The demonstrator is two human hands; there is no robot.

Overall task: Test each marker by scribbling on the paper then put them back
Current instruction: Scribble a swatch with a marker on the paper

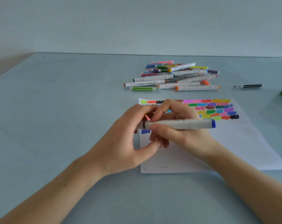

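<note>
Head view, blue marker (179, 124) gripped between right hand (182, 131), left hand (129, 138)

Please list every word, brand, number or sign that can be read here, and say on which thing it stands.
"Marker": on the white marker at the front left of the pile, between arrow signs; the characters beside it are too blurred to read.
Print on the other white markers in the pile: too blurred.
Print on the marker that both hands hold: unreadable.
Paper: only scribbles.

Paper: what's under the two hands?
Under the left hand and right hand, which hold a blue-capped marker, the paper shows a fresh blue scribble. Anything further beneath the palms is covered.
</note>
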